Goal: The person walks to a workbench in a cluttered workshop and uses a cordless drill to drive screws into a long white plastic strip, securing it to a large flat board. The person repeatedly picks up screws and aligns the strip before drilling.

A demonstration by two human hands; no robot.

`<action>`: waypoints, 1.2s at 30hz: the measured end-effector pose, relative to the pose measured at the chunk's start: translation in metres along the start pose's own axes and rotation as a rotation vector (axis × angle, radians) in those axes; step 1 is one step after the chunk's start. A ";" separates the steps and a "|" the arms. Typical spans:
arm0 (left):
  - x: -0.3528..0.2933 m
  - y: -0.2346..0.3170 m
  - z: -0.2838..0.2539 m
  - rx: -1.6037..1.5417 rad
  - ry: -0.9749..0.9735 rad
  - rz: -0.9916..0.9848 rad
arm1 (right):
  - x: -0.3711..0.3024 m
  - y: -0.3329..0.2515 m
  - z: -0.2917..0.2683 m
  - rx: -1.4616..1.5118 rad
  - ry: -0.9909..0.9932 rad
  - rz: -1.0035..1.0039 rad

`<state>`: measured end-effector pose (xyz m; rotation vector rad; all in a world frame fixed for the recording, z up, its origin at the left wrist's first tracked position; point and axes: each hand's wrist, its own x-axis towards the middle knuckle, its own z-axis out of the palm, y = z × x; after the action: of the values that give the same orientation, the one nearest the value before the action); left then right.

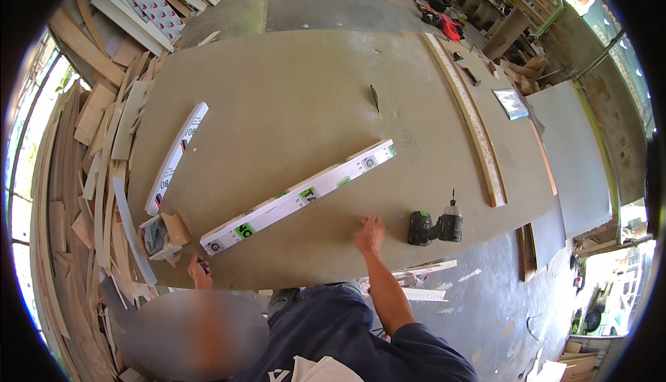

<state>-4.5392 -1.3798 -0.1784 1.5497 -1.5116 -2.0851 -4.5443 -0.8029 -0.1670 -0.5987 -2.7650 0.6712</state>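
Observation:
At the table's near edge, my left hand (200,272) is closed around a small dark item too small to name. Just beyond it, an open cardboard box (179,228) lined with plastic holds dark contents. A long white board strip (284,206) with printed faces lies diagonally across the tabletop, its near end close to my left hand. To the right of that strip, my right hand (370,234) rests low over the table with fingers bent together; whatever they pinch is hidden. A cordless drill (436,228), black with a bit fitted, lies to its right.
A shorter printed white strip (175,163) lies on the left of the brown tabletop (277,98). A long speckled strip (466,111) runs along its right side, near a flat packet (510,104). A thin dark tool (374,98) lies farther back. Wood offcuts (76,195) crowd the left.

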 end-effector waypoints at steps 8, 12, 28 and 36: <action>0.009 -0.016 -0.007 0.034 0.027 0.100 | 0.066 0.079 -0.022 0.109 0.234 0.247; 0.010 -0.023 0.010 0.074 0.004 0.150 | 0.061 0.098 -0.032 0.126 0.148 0.130; -0.034 -0.035 0.058 0.908 0.554 0.915 | -0.060 0.052 -0.077 0.161 -0.041 -0.059; -0.040 -0.025 0.071 0.485 0.596 0.881 | -0.091 0.135 -0.097 0.093 0.233 0.223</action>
<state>-4.5651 -1.2990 -0.1740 1.1063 -1.9816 -0.7433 -4.3880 -0.6957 -0.1596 -0.9112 -2.4609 0.7208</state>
